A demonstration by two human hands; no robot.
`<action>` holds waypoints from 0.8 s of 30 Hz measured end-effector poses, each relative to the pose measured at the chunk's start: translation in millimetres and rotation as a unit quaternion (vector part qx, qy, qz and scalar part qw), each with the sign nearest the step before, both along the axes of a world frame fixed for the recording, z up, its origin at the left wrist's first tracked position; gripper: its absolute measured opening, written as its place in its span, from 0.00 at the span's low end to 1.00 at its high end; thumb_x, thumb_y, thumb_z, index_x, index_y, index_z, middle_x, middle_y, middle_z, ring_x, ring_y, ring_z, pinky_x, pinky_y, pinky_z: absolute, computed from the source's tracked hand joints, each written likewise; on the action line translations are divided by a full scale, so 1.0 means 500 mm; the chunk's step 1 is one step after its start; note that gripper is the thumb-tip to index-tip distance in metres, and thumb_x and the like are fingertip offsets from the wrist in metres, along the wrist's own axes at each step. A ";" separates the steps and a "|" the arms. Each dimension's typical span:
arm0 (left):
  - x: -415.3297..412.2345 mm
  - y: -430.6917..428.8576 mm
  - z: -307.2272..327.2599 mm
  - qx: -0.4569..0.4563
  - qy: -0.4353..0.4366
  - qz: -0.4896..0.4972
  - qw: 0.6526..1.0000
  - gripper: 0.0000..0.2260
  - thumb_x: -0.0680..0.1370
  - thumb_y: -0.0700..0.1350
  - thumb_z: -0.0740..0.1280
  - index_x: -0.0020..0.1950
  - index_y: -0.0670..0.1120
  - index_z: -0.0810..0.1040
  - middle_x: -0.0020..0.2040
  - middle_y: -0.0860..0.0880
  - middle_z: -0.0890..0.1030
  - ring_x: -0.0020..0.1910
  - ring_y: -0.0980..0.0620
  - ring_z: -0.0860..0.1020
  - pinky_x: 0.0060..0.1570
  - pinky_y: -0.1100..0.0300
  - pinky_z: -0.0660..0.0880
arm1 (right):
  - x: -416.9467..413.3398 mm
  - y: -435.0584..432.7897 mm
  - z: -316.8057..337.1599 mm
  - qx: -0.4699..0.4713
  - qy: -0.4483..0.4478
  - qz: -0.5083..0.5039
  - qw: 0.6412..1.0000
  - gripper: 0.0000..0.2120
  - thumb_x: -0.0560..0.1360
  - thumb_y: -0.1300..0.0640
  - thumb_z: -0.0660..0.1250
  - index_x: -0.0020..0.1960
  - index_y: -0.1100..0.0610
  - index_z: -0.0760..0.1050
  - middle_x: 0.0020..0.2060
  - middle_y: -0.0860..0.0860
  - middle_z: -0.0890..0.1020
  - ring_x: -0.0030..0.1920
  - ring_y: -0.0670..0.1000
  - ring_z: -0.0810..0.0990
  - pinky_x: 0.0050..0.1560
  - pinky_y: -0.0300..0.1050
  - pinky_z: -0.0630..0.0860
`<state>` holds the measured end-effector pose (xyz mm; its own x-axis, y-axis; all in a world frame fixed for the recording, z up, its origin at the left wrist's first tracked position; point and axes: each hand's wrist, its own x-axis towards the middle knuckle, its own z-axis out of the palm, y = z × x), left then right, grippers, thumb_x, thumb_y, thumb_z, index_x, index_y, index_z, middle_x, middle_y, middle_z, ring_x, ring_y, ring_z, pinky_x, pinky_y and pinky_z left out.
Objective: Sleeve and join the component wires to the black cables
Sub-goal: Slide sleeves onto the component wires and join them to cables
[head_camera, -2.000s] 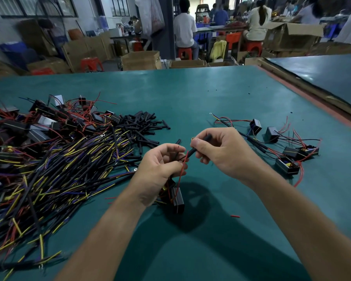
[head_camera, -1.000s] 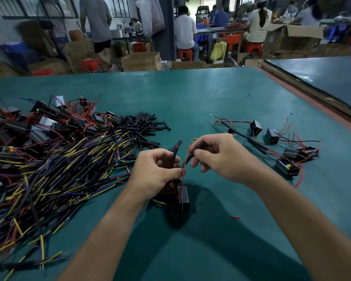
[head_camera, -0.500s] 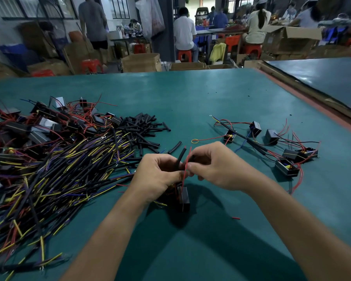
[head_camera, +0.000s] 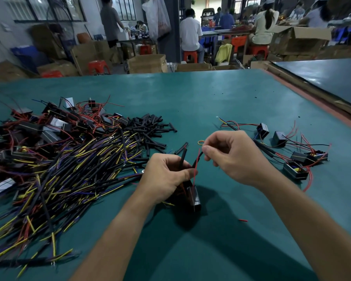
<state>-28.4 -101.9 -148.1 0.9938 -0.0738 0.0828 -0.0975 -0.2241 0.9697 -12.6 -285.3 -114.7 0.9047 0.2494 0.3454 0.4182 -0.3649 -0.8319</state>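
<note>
My left hand (head_camera: 166, 177) grips a small black box component (head_camera: 194, 196) that hangs below it, along with an upright black sleeve (head_camera: 183, 157) and other wires. A thin red wire (head_camera: 195, 175) rises from the component. My right hand (head_camera: 233, 157) pinches the top of a second black sleeve (head_camera: 197, 158) threaded on that red wire, between thumb and forefinger. A small yellow wire loop (head_camera: 201, 141) shows just left of my right fingers. Both hands hover above the green table (head_camera: 190, 98).
A big heap of black cables with yellow and purple ends (head_camera: 59, 171) lies at the left, with black components and red wires (head_camera: 55, 122) behind it and loose black sleeves (head_camera: 150, 128) beside. Joined components (head_camera: 296, 157) lie at the right. A red wire scrap (head_camera: 243, 220) lies near.
My right hand has lifted and drawn away to the right from my left hand, pulling the sleeve up along the red wire. The left hand has stayed nearly in place.
</note>
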 end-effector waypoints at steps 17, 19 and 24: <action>0.030 0.072 0.015 -0.017 -0.096 0.289 0.952 0.10 0.71 0.39 0.68 0.32 0.43 0.72 0.22 0.58 0.65 0.22 0.58 0.60 0.23 0.64 0.59 | 0.012 -0.013 0.002 0.000 -0.005 -0.072 0.997 0.09 0.75 0.61 0.70 0.36 0.54 0.78 0.30 0.50 0.82 0.27 0.46 0.74 0.32 0.43 0.72; 0.038 0.089 0.014 -0.020 -0.086 0.332 0.939 0.07 0.71 0.42 0.68 0.34 0.45 0.74 0.23 0.58 0.68 0.22 0.59 0.62 0.25 0.63 0.61 | 0.010 -0.013 0.004 -0.005 -0.002 -0.068 0.998 0.10 0.76 0.60 0.69 0.36 0.54 0.78 0.30 0.50 0.82 0.27 0.46 0.73 0.31 0.43 0.72; 0.040 0.146 0.009 0.079 -0.041 0.435 0.896 0.12 0.69 0.50 0.70 0.48 0.50 0.73 0.35 0.52 0.78 0.32 0.48 0.75 0.34 0.55 0.71 | 0.005 -0.013 0.007 -0.015 -0.003 -0.063 0.998 0.11 0.76 0.60 0.69 0.36 0.53 0.78 0.30 0.50 0.82 0.27 0.47 0.74 0.31 0.44 0.73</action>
